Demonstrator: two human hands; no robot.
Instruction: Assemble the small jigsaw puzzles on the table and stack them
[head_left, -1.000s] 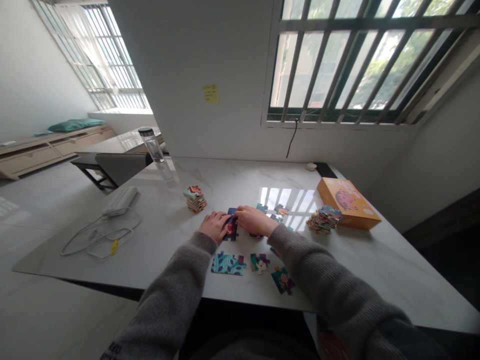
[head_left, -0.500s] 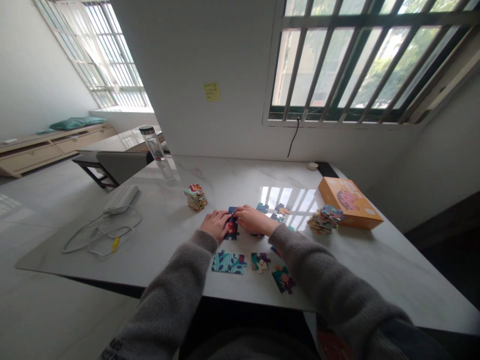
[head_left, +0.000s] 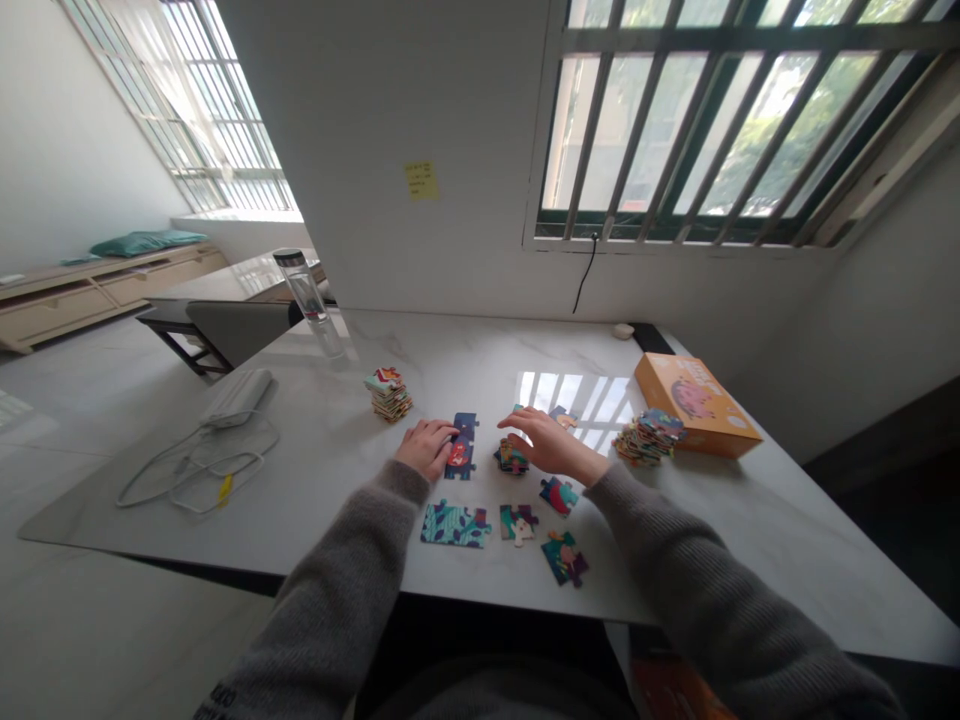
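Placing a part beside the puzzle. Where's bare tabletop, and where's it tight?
Bare marble lies between the white cable and the left hand, below the small piece stack. Another patch lies right of the right hand, in front of the piece heap and orange box. Tight: between and below the hands, around the joined blue pieces and loose puzzle pieces.

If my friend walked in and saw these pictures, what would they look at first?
The bright barred window high on the right would probably catch their eye first. Below it, an orange puzzle box sits toward the right of the white marble table. In the middle, colourful jigsaw pieces lie spread near the left hand and right hand.
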